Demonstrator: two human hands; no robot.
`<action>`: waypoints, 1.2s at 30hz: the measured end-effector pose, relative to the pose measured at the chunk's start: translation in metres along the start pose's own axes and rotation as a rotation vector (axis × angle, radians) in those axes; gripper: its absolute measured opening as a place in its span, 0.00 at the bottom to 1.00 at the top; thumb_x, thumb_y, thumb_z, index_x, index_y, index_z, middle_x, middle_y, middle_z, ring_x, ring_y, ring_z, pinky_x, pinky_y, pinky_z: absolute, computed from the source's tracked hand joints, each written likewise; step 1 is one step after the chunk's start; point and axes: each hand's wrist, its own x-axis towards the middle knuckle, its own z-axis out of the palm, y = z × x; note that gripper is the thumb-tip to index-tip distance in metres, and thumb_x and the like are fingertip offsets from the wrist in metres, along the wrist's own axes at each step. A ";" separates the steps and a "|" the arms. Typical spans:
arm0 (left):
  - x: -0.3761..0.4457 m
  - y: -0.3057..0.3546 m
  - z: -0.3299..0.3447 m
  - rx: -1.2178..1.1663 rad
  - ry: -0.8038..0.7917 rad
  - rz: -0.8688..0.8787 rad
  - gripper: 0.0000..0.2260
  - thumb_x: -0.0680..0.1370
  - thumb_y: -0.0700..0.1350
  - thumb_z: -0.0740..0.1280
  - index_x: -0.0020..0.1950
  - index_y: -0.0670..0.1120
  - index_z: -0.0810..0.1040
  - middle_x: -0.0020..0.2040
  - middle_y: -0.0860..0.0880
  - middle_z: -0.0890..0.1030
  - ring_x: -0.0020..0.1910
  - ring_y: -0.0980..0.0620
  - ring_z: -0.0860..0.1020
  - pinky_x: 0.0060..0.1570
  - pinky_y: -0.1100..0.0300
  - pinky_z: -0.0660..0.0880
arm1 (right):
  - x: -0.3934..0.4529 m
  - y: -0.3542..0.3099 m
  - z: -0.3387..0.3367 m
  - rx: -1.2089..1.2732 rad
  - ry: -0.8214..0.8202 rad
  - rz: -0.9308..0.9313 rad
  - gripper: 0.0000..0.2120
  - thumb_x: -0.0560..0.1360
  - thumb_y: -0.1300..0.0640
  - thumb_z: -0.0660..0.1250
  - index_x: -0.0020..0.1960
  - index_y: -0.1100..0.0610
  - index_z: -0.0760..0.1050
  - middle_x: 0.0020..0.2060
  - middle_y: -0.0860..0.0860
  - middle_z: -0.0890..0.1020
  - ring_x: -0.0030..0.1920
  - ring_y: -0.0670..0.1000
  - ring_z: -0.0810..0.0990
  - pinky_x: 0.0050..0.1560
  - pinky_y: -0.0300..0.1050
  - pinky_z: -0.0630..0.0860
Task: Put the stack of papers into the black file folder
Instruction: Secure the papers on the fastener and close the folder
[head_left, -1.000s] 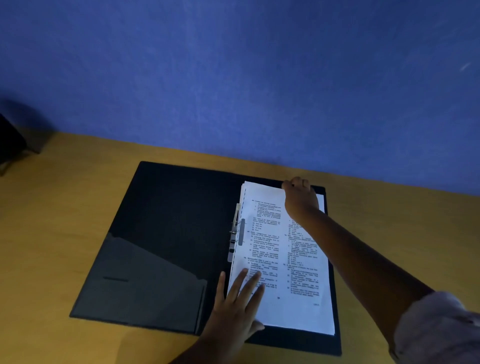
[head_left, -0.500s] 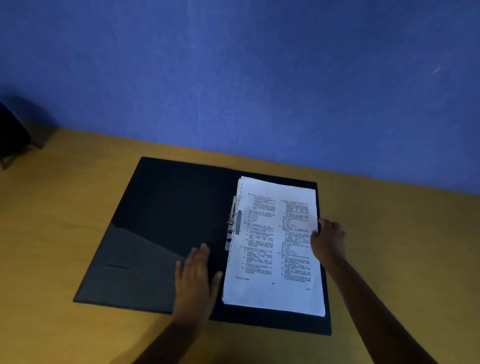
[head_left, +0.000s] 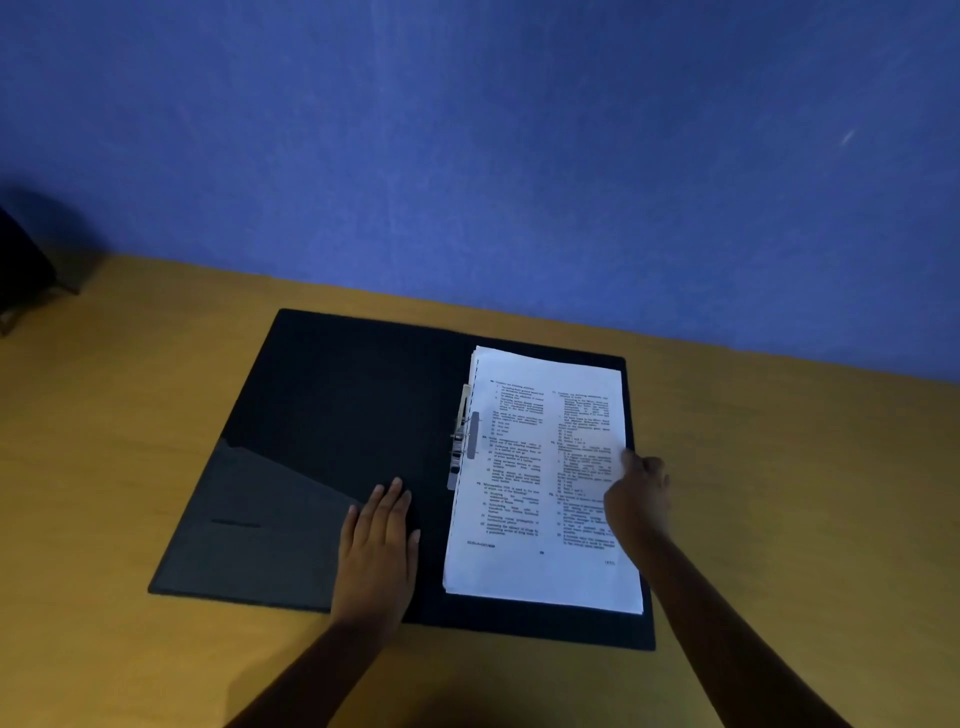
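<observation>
The black file folder (head_left: 332, 415) lies open and flat on the wooden table. The stack of printed white papers (head_left: 530, 478) rests on its right half, beside the metal clip (head_left: 460, 441) at the spine. My left hand (head_left: 379, 540) lies flat, fingers together, on the folder's left half near the spine. My right hand (head_left: 636, 499) rests on the right edge of the stack, fingers curled at the paper's side; whether it grips the sheets is unclear.
The yellow-brown table (head_left: 104, 441) runs up to a blue wall (head_left: 467, 156). A dark object (head_left: 23, 265) stands at the far left edge. A glossy pocket (head_left: 260, 519) covers the lower left of the folder.
My right hand came down from the stack's top edge to its right side. My left hand slid off the papers' lower left corner onto the folder's left half.
</observation>
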 end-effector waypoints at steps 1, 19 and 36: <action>0.000 0.000 0.001 -0.004 -0.002 -0.001 0.36 0.80 0.55 0.33 0.63 0.39 0.75 0.65 0.43 0.77 0.65 0.43 0.73 0.65 0.43 0.65 | 0.001 0.002 -0.001 -0.001 -0.002 -0.009 0.25 0.74 0.70 0.53 0.71 0.61 0.62 0.65 0.62 0.65 0.65 0.61 0.64 0.63 0.56 0.69; 0.000 -0.006 0.008 -0.107 0.018 0.041 0.37 0.77 0.61 0.33 0.68 0.41 0.69 0.70 0.44 0.71 0.72 0.46 0.65 0.71 0.49 0.55 | 0.001 -0.023 0.032 -0.113 0.012 -0.429 0.30 0.79 0.43 0.53 0.76 0.55 0.50 0.77 0.57 0.53 0.77 0.58 0.49 0.75 0.54 0.50; 0.071 0.014 -0.013 -0.356 0.119 0.022 0.19 0.78 0.41 0.59 0.69 0.41 0.66 0.65 0.42 0.73 0.64 0.43 0.70 0.63 0.49 0.67 | -0.002 -0.021 0.053 -0.295 0.018 -0.443 0.31 0.79 0.39 0.45 0.77 0.52 0.44 0.77 0.57 0.46 0.77 0.57 0.42 0.76 0.53 0.40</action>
